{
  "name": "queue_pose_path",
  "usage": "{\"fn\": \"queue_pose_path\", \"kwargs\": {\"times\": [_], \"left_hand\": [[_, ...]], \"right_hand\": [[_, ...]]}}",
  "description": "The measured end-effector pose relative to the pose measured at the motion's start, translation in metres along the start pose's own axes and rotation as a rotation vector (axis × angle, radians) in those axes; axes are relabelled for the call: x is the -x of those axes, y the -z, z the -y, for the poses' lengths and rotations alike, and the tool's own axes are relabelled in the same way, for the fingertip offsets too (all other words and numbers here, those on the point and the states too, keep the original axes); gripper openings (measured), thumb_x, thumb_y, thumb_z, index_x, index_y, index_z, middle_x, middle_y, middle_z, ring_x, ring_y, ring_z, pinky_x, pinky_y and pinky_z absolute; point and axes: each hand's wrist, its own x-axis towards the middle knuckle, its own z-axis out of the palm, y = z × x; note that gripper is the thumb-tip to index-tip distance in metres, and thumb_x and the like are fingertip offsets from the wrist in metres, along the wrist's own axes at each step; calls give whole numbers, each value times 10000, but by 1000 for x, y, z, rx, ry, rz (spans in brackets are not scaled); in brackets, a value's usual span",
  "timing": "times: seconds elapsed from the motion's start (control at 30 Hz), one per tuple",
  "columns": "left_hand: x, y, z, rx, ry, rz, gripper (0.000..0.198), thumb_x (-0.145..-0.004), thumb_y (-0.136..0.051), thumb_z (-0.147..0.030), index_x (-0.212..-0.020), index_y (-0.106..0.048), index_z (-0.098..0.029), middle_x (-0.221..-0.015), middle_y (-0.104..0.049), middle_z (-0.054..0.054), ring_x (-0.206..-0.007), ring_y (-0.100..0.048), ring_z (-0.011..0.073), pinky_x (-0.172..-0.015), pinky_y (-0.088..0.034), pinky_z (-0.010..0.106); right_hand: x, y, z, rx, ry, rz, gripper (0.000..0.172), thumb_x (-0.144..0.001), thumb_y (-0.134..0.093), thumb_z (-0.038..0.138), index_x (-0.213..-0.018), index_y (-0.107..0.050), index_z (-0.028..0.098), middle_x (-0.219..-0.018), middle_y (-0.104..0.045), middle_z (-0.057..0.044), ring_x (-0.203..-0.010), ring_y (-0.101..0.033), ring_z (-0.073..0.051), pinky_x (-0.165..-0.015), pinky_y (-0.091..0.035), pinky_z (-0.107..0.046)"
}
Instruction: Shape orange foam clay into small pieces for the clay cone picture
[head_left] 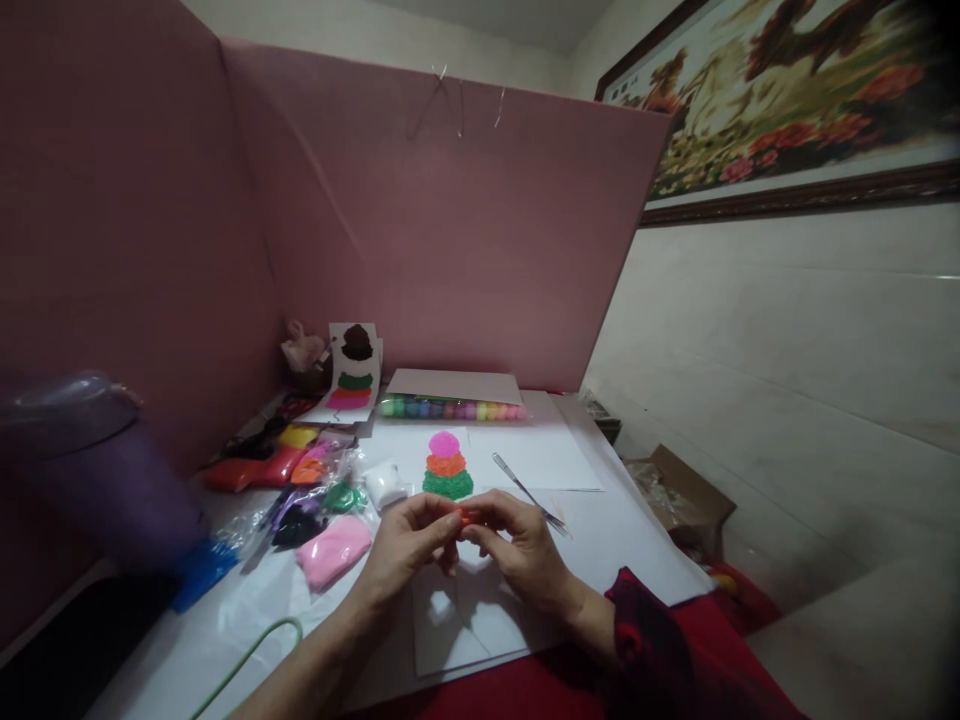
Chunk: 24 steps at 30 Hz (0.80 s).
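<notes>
My left hand (416, 535) and my right hand (525, 545) meet above the white paper (450, 640), fingertips pinched together. Between them is a small piece of orange modelling clay (466, 517), mostly covered by the fingers. Just beyond the hands, a stack of textured clay shapes lies on the paper: a pink round (444, 444) on top, an orange band (445, 465) under it and a wider green band (448, 486) partly hidden by my fingers. To the right of these rests a slim metal tool (525, 488) with a forked end, near my right hand.
Packets of coloured clay, including a pink one (334, 552) and a white one (385, 484), crowd the left side. A row of coloured pots (454, 408) lies at the back. A finished picture (354, 375) leans behind. A purple container (105, 470) stands far left; a cardboard box (682, 495) sits right.
</notes>
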Motion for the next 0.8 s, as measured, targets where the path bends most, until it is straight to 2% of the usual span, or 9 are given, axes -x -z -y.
{"fn": "queue_pose_path", "kwargs": {"times": [0.07, 0.13, 0.23, 0.3, 0.43, 0.67, 0.8], "left_hand": [[1, -1, 0, 10, 18, -6, 266, -703, -689, -351, -826, -622, -125, -600, -626, 10, -434, -535, 105, -420, -459, 234], [1, -2, -1, -13, 26, -11, 265, -707, -683, -362, -798, -630, -119, -603, -628, 16, -419, -523, 97, -412, -458, 233], [2, -3, -4, -59, 20, -32, 247, -677, -713, -340, -694, -625, -110, -507, -597, 1, -389, -504, 82, -397, -419, 195], [1, -3, -4, -53, 14, -43, 243, -654, -734, -323, -709, -620, -115, -494, -594, -8, -391, -516, 84, -397, -407, 184], [1, -2, -2, -8, 42, -21, 304, -671, -713, -370, -815, -614, -121, -560, -611, -1, -419, -544, 109, -421, -478, 242], [1, -1, -3, -28, 20, -10, 271, -668, -722, -344, -750, -613, -109, -539, -603, 0, -416, -538, 103, -406, -462, 221], [2, -2, -4, -3, 48, -21, 292, -696, -688, -386, -796, -626, -118, -618, -632, 21, -448, -546, 110, -432, -479, 247]], "right_hand": [[0, 0, 1, 23, 22, 5, 85, -811, -591, 177, -870, -651, 190, -767, -609, -29, -643, -576, -148, -581, -489, -270], [0, 0, 3, 13, 16, 7, 72, -819, -573, 172, -831, -643, 185, -738, -606, -25, -616, -573, -145, -556, -481, -264], [-1, 1, 5, -10, -40, -6, 124, -777, -619, 160, -894, -604, 196, -701, -614, 0, -591, -574, -140, -561, -483, -262], [-2, 1, 6, 7, -55, -5, 187, -752, -651, 170, -929, -598, 198, -715, -624, -1, -622, -583, -148, -599, -489, -274], [-1, 1, 7, 50, -6, 2, 49, -799, -609, 203, -837, -634, 184, -741, -611, -26, -652, -580, -157, -608, -486, -283], [-1, 0, 5, 39, -5, 16, 53, -807, -604, 193, -858, -612, 185, -755, -611, -24, -630, -582, -150, -593, -489, -279], [-1, 1, 5, 67, 3, 17, 50, -831, -566, 207, -830, -610, 183, -752, -614, -33, -648, -580, -158, -592, -489, -283]]}}
